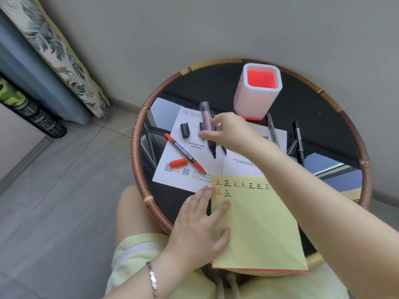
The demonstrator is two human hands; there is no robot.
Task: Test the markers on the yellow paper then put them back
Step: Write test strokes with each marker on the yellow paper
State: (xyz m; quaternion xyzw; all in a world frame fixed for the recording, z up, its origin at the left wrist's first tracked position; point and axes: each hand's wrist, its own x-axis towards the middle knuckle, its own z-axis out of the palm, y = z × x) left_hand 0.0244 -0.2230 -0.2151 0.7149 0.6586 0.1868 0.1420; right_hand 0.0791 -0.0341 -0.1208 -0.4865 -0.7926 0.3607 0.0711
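Head view: right hand (228,132) is reaching forward over the table, fingers curled around a thick black marker (208,126). The marker is uncapped and has a pinkish label band on the barrel. It is tilted, tip down toward the white leaflet (172,169), back end up toward the pen holder (258,91). Can't tell whether the tip touches the leaflet.

Left hand (200,229) lies flat with fingers straight and spread. Its fingertips press the left edge of the yellow paper (259,229); it holds nothing.

Yellow paper is at the near edge of the table, overlapping the leaflet's near corner.
- It has a diagonal crease, and a red edge shows under its bottom side.
- Top row is a line of 正 marks, the first red and the rest black or grey in varying weight.
- Second row has one red mark and one heavy black mark.

Other items:
- A red marker (185,154) lies uncapped on the leaflet, with its red cap (178,162) just beside it.
- A black cap (185,130) lies on the leaflet, left of the held marker.
- A grey pen (272,131) and a black pen (299,143) lie on the glass right of the holder.
- The holder is white outside and red inside, standing upright at the far side of the round table (138,147), which has a rattan rim.
- There is a bracelet (152,279) on the left wrist.
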